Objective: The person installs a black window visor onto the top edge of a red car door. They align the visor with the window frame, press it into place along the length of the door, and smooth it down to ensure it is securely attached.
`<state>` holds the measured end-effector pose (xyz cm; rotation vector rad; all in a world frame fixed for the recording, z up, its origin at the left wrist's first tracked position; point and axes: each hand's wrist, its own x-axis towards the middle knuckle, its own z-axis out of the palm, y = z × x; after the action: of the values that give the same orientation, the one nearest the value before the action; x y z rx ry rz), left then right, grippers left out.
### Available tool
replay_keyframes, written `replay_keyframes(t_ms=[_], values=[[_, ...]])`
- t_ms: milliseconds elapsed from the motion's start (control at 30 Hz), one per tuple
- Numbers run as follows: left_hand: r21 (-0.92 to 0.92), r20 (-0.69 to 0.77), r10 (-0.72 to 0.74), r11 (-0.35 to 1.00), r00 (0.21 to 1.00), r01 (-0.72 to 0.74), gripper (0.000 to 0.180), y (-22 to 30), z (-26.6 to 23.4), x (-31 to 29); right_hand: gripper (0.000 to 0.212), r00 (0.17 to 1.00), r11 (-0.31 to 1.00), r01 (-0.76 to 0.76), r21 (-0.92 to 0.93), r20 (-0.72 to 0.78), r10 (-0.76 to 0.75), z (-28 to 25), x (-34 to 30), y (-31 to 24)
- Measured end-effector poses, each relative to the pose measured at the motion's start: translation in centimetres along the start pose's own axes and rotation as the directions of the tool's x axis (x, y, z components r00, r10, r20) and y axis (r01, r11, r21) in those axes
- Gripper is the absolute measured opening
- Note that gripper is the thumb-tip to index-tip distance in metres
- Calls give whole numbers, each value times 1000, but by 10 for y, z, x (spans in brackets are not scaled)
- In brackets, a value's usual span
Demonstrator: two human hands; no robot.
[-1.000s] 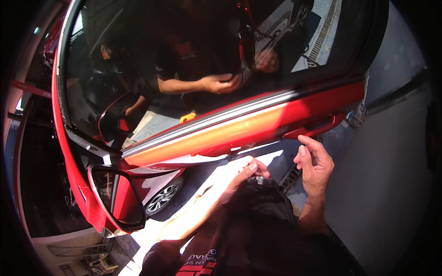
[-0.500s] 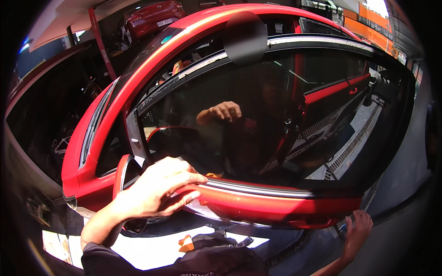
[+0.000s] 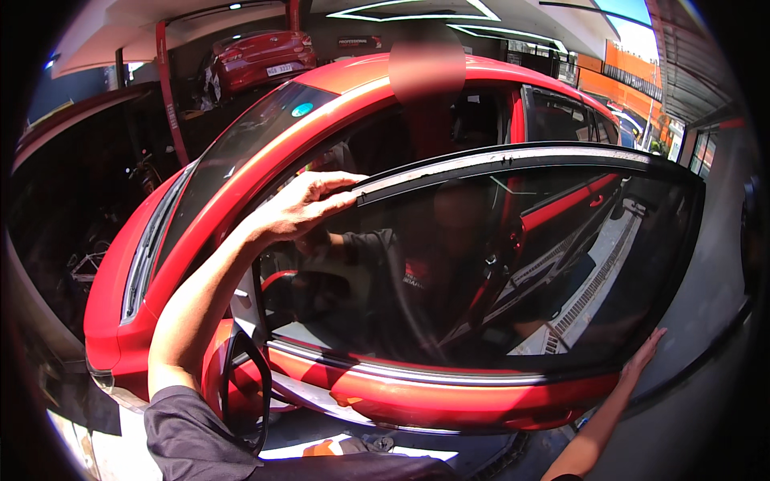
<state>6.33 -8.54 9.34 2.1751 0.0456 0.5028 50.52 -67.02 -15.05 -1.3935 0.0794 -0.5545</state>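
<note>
Between my two hands stands the red car door (image 3: 473,401), open out from the car's body. My left hand (image 3: 305,206) is closed on the front end of its upper frame (image 3: 529,155), fingers above and thumb below; my right hand (image 3: 643,354) lies against the rear edge, lower down, and I cannot tell whether its fingers grasp or only rest there. I judge the door heavy and stiff, its dark window glass (image 3: 377,321) smooth, slippery and breakable, so the frame and rear edge look the better places to hold. Below my left hand the wing mirror (image 3: 215,361) juts out close to my forearm, and the windscreen pillar (image 3: 281,160) is near beyond it. More open room lies right of my right hand, over the grey floor (image 3: 706,272).
</note>
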Motion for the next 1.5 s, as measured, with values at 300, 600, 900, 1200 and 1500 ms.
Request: replay_keyframes(t_ms=[300, 600, 900, 1200, 1500], values=[[56, -84, -35, 998, 996, 40, 26, -9, 6, 16, 87, 953, 991, 92, -96, -281, -116, 14, 8, 9], [-182, 243, 129, 980, 961, -85, 35, -19, -25, 16, 91, 924, 978, 54, -204, -360, -126, 8, 23, 27], [12, -57, 104, 995, 993, -104, 38, -26, -1, 24, 89, 927, 982, -4, -189, -370, -67, 19, -1, 3], [-70, 231, 102, 994, 968, -89, 33, -16, -19, 18, 94, 920, 977, 45, -210, -373, -123, 20, 4, 14], [71, -105, 24, 997, 994, -17, 30, -9, -1, 22, 92, 930, 977, 37, -210, -352, -111, 20, 4, 10]])
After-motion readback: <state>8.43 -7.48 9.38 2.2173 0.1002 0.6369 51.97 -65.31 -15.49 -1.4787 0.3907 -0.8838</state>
